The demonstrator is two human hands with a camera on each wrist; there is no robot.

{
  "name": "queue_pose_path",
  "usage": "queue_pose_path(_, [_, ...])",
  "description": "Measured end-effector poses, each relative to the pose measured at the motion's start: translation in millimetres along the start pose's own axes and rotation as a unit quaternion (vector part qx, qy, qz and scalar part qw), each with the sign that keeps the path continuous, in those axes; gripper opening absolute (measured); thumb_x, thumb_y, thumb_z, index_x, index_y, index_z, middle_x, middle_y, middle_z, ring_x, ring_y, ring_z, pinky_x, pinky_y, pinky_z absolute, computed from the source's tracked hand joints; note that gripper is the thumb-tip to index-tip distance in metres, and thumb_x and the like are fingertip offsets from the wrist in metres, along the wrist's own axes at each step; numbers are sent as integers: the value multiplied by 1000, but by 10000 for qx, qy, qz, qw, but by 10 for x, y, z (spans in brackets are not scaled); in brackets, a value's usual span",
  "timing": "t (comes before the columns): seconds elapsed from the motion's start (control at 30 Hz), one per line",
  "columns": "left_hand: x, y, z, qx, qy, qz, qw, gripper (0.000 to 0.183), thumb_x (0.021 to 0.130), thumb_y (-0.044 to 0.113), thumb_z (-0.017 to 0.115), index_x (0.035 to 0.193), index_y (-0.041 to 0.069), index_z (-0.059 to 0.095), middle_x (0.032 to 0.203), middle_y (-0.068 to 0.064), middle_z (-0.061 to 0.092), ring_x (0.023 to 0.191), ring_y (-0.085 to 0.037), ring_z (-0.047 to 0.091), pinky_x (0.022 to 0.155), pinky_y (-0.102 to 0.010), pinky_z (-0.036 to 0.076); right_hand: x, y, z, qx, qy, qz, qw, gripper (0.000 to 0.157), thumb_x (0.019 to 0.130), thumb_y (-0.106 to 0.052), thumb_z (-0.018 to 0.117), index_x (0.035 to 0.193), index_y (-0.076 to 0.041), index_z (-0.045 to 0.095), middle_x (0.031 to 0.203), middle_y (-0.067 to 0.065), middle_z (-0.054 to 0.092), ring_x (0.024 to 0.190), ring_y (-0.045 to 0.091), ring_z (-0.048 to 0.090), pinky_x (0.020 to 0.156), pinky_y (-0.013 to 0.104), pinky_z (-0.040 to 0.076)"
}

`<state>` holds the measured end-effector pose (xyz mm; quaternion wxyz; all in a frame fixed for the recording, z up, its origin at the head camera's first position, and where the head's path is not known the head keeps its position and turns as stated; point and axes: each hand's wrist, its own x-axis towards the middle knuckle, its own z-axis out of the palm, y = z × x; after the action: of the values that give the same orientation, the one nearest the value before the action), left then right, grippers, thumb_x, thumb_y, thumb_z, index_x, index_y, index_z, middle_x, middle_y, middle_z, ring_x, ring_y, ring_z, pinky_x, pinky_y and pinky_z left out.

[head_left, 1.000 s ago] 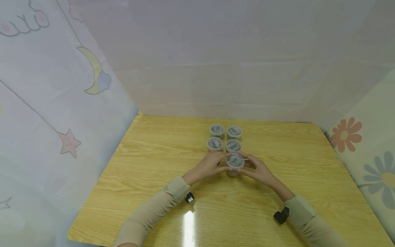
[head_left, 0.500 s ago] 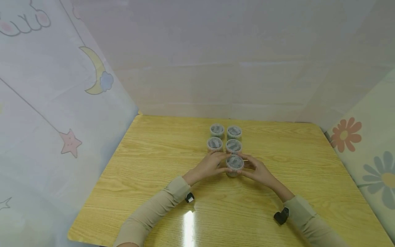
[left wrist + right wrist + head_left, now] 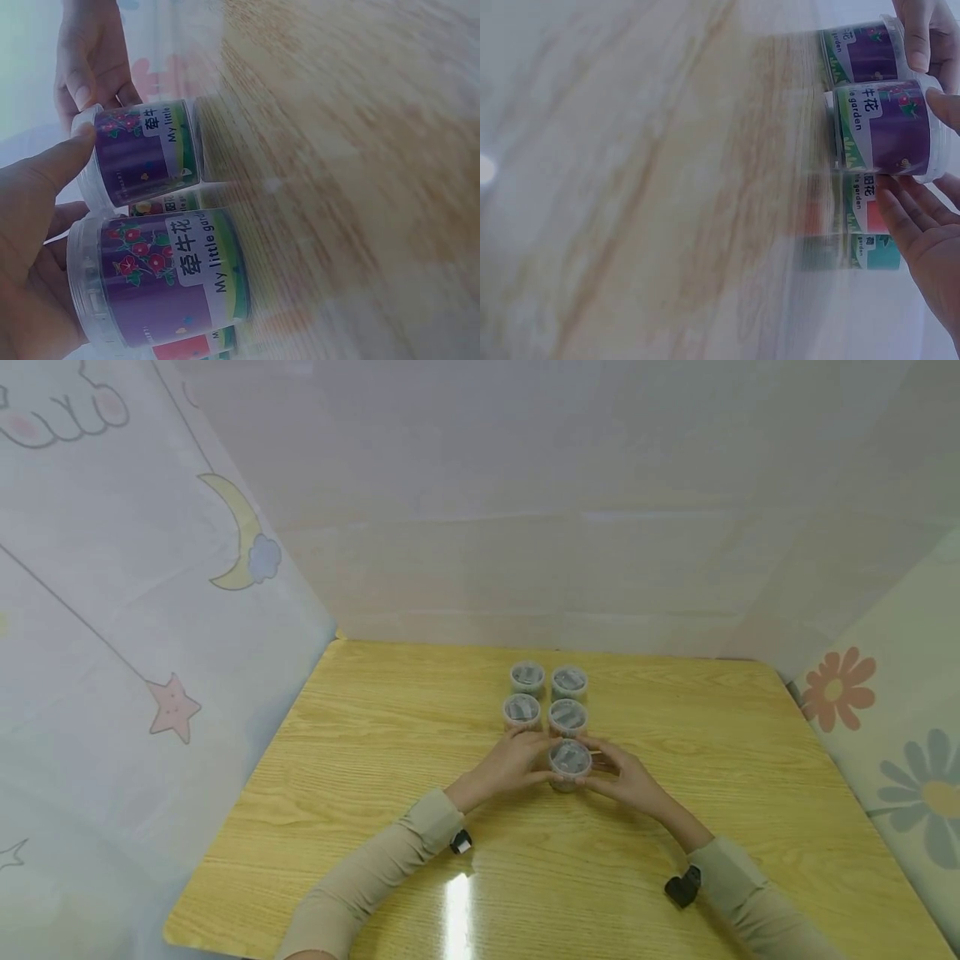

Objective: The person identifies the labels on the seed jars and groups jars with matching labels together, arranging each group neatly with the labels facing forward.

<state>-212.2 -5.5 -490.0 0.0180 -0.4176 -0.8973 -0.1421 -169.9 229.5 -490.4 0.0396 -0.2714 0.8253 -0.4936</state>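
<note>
A clear-lidded plastic jar with a purple flower label stands upright at the front right of a group of jars. My left hand grips its lid rim from the left, thumb on the near side. My right hand holds the same rim from the right, thumb in front and fingers behind. In the left wrist view, a second purple-labelled jar stands beside the held jar, under my left hand; the head view hides most of it. The right wrist view shows the held jar between thumb and fingers.
Behind the held jar stand more lidded jars in two columns, among them a middle-left jar, a middle-right jar and a back-left jar. The wooden table meets patterned sheets at its back and sides.
The held jar has shifted slightly down and toward me in the head view, a little apart from the jar behind it. Both hands have stayed on it.
</note>
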Motion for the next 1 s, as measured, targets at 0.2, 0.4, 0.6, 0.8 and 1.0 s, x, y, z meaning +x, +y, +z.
queue_pose_path(0.2, [-7, 13, 5, 24, -4, -8, 10000, 65, 84, 51, 59, 135, 12, 49, 131, -3, 55, 122, -17, 49, 110, -49, 28, -6, 8, 11, 106, -47, 19, 9999, 65, 82, -5, 70, 137, 6, 37, 134, 27, 43, 111, 43, 53, 89, 55, 46])
queue_pose_path(0.4, [-1, -4, 28, 140, 7, 5, 9999, 65, 84, 53, 58, 136, 14, 48, 129, 0, 57, 121, -15, 50, 110, -49, 29, -2, -13, 8, 58, -57, 20, 10000, 65, 81, -5, 70, 137, 7, 37, 133, 28, 44, 109, 43, 54, 88, 55, 46])
queue_pose_path(0.6, [-2, -7, 24, 154, 2, 9, 9999, 66, 83, 52, 59, 136, 15, 47, 128, 1, 57, 120, -15, 50, 110, -48, 29, 6, -5, 9, 31, -58, -72, 10000, 66, 81, -6, 70, 137, 5, 38, 133, 27, 45, 110, 42, 54, 88, 53, 47])
queue_pose_path(0.8, [2, -13, 38, 168, 32, 26, 9999, 66, 83, 53, 59, 136, 15, 47, 129, 0, 57, 120, -15, 50, 110, -48, 28, 4, 17, 7, 21, -84, -49, 10000, 66, 82, -7, 70, 138, 4, 37, 133, 26, 45, 111, 41, 54, 89, 52, 47])
queue_pose_path(1.0, [2, -28, 61, 222, 132, 39, 9997, 64, 84, 54, 58, 135, 17, 48, 128, 3, 57, 121, -13, 49, 110, -46, 28, -1, 5, 7, -3, -65, -18, 10000, 66, 82, -7, 70, 138, 3, 37, 133, 25, 46, 109, 40, 54, 88, 53, 48])
